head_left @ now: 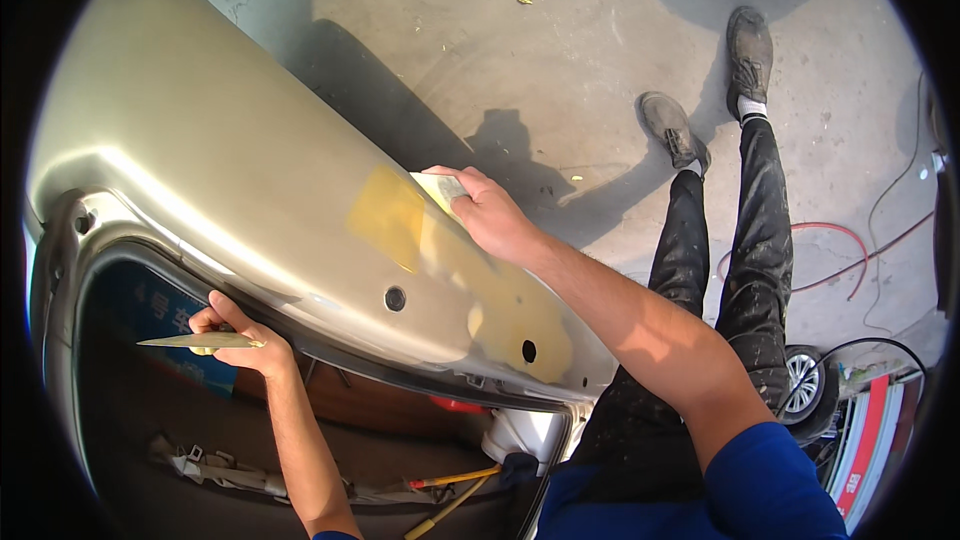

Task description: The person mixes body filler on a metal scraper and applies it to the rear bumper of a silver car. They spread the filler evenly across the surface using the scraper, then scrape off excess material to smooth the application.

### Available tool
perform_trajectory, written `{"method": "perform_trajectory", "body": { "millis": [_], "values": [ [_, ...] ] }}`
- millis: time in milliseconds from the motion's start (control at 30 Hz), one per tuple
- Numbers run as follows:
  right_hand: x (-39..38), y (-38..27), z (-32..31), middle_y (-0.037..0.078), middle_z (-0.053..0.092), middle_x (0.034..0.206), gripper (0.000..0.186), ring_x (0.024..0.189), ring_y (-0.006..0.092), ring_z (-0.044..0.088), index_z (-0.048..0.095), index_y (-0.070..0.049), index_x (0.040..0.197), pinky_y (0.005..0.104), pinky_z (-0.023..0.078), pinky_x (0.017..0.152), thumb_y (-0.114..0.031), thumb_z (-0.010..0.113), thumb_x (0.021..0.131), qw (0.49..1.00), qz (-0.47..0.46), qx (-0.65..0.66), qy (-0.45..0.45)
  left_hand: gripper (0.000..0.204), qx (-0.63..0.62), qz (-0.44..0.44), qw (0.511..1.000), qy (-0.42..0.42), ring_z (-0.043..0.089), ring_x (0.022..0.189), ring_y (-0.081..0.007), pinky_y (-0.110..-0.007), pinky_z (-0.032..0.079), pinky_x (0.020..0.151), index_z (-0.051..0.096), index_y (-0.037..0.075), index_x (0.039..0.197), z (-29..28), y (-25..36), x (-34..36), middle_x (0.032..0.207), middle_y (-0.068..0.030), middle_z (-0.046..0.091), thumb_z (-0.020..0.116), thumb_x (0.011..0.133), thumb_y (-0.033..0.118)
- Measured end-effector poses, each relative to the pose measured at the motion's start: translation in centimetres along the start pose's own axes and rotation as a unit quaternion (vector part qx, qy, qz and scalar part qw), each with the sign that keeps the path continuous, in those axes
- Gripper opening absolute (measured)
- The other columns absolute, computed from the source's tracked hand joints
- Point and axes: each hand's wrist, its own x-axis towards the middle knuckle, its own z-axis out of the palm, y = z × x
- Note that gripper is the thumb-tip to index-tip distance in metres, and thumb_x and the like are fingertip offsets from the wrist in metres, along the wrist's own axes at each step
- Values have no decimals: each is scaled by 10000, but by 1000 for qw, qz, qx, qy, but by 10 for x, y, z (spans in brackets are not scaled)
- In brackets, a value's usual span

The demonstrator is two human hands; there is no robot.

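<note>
My right hand (pixel 492 217) grips a pale, flat putty spreader (pixel 440 190), its edge against the upper side of a champagne-coloured car body panel (pixel 260 140). Yellow filler (pixel 385 218) is smeared on the panel left of the spreader, and a paler, thinner coat (pixel 500 305) runs down to the right. Over the dark opening in the car body, my left hand (pixel 243 332) has its fingers closed on a thin flat plate (pixel 195 340), seen nearly edge-on. Bits of yellow filler show by those fingers. A round dark hole (pixel 529 350) and a grey round fitting (pixel 395 298) sit in the panel.
Inside the opening lie a crumpled strap (pixel 225 470), yellow-handled tools (pixel 455 480) and a white container (pixel 525 435). My legs (pixel 755 230) stand on the concrete floor (pixel 560 50). A red hose (pixel 840 230), a dark cable and a wheel (pixel 803 385) are at the right.
</note>
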Motion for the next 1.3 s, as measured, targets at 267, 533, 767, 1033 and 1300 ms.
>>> {"method": "perform_trajectory", "body": {
  "millis": [267,533,767,1033,1300],
  "values": [
    [3,-22,17,106,425,1017,476,959,256,420,518,-164,1238,352,380,878,9,350,827,998,-46,-52,-8,363,-7,-4,1000,0,255,654,-121,-271,279,606,297,72,697,1,-2,-1,693,10,252,549,949,143],
    [-50,-46,50,126,412,1081,538,1022,298,413,459,-133,1289,394,385,884,62,417,789,987,-113,-109,33,360,-13,-6,1000,2,257,653,-119,-271,277,601,303,71,701,5,4,-1,692,8,259,549,949,156],
    [-47,-63,12,122,444,994,493,921,251,486,522,-112,1255,358,419,844,28,361,810,997,-33,-19,-63,362,-8,-12,1000,3,265,658,-120,-271,284,606,303,69,701,3,3,-2,698,7,265,551,949,159],
    [-16,6,-17,151,431,1169,490,1111,267,473,520,-112,1268,341,419,928,0,339,827,1000,18,14,-1,369,-15,-24,1000,-2,269,662,-120,-268,292,629,301,73,699,2,1,0,704,11,258,547,954,177],
    [-6,6,-6,134,435,1212,504,1119,238,468,513,-124,1274,333,411,919,15,339,822,999,32,3,-33,344,-8,-2,1000,-1,301,645,-100,-258,316,599,371,68,725,-1,-3,1,675,25,319,565,946,247]
  ]
}}
